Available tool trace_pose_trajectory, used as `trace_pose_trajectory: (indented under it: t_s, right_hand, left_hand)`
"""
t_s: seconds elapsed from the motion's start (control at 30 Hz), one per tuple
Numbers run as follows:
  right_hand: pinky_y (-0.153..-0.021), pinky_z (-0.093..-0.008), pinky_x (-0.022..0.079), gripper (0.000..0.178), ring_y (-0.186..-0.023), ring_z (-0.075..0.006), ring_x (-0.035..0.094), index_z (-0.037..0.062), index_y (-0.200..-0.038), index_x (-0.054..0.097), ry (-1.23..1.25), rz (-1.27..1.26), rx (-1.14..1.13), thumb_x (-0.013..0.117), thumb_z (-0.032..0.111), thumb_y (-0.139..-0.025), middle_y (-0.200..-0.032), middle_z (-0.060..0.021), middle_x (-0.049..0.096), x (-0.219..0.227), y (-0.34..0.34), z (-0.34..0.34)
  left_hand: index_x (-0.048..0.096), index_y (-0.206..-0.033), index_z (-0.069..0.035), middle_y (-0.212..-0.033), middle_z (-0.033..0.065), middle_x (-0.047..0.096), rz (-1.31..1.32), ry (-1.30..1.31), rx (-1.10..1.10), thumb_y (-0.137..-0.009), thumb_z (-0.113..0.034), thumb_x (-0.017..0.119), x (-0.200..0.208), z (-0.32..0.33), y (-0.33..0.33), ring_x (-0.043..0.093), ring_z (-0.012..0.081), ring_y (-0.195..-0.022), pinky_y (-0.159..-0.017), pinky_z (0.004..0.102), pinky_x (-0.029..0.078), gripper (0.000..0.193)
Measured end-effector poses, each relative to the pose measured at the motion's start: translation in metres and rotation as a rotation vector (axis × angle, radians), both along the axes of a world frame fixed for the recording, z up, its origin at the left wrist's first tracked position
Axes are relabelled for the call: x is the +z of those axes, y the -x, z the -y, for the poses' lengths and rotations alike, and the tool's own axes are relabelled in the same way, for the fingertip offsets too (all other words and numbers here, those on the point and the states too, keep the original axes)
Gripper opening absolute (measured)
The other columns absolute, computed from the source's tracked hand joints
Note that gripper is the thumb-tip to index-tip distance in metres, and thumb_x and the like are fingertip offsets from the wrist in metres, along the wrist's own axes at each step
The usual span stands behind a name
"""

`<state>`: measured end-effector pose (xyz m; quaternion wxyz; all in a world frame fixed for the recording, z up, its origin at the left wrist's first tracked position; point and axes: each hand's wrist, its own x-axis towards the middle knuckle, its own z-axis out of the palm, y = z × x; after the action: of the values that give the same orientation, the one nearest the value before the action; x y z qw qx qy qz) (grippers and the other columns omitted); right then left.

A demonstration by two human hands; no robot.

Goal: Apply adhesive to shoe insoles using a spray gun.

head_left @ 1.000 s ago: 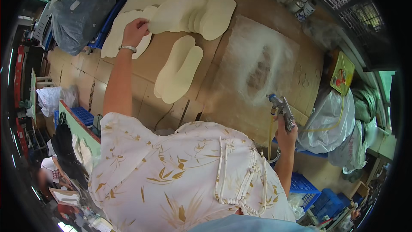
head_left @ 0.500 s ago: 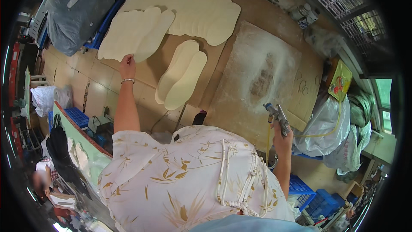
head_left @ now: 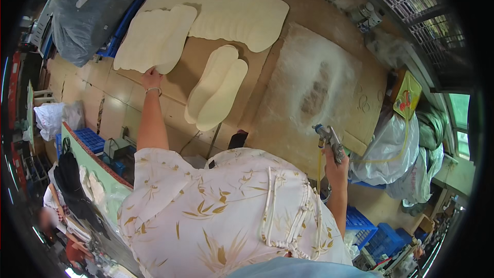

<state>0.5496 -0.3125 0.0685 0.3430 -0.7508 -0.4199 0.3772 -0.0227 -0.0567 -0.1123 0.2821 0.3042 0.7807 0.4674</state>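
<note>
In the head view, the left hand (head_left: 152, 78) reaches far forward, fingers bent down on the near edge of a stack of cream insole-shaped foam sheets (head_left: 154, 38); whether it pinches the edge or only presses on it cannot be told. The right hand (head_left: 335, 163) is clenched around the grip of a metal spray gun (head_left: 328, 140), nozzle up, at the near edge of a white-dusted cardboard sheet (head_left: 314, 87). A pair of cream insoles (head_left: 216, 88) lies on the brown worktable (head_left: 128, 103) between the hands. A wider row of overlapping insoles (head_left: 236, 13) lies beyond, a grey plastic bag (head_left: 87, 10) at far left. Compared with half a second ago, the left hand has moved from bare table onto the stack; the spray gun hand is about where it was.
</note>
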Motion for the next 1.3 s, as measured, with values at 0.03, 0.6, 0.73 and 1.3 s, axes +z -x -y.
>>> trace_pose_trajectory:
  t_s: [0.03, 0.6, 0.73, 1.3]
  right_hand:
    - [-0.049, -0.0212, 0.030, 0.016, -0.054, -0.0031, 0.038, 0.0033, -0.090, 0.060, 0.052, -0.045, -0.014, 0.059, 0.019, -0.090, -0.064, 0.0055, 0.047, 0.007, 0.001, 0.000]
    - [-0.038, -0.0208, 0.027, 0.017, -0.040, -0.0012, 0.037, 0.0043, -0.087, 0.062, -0.022, -0.044, -0.030, 0.059, 0.021, -0.090, -0.055, 0.0066, 0.046, 0.004, -0.006, 0.005]
    - [-0.048, -0.0213, 0.031, 0.016, -0.054, -0.0028, 0.037, 0.0031, -0.092, 0.060, 0.026, -0.091, -0.015, 0.060, 0.019, -0.089, -0.063, 0.0060, 0.047, 0.012, -0.006, 0.005]
    - [-0.060, -0.0231, 0.040, 0.022, -0.066, -0.0067, 0.042, 0.0032, -0.104, 0.058, -0.088, -0.101, -0.233, 0.058, 0.021, -0.091, -0.071, 0.0020, 0.049, 0.012, -0.050, 0.065]
  left_hand:
    - [0.058, -0.114, 0.004, -0.095, 0.0180, 0.065, 0.060, 0.045, -0.023, -0.087, -0.009, 0.050, -0.007, -0.003, 0.007, 0.066, 0.0227, -0.071, -0.054, 0.0308, 0.053, 0.031]
    - [0.060, -0.096, -0.006, -0.097, 0.0145, 0.058, -0.886, 0.169, -0.673, -0.070, -0.029, 0.071, 0.048, 0.144, -0.176, 0.058, 0.0328, -0.088, -0.077, 0.0420, 0.047, 0.037]
    - [0.057, -0.090, -0.003, -0.089, 0.0123, 0.060, -0.742, 0.035, -0.632, -0.071, -0.016, 0.068, 0.051, 0.148, -0.205, 0.059, 0.0262, -0.081, -0.073, 0.0370, 0.048, 0.025]
    - [0.052, -0.104, 0.003, -0.090, 0.0092, 0.062, 0.719, 0.143, -0.675, -0.080, -0.012, 0.068, 0.005, 0.081, -0.465, 0.061, 0.0157, -0.076, -0.068, 0.0257, 0.050, 0.032]
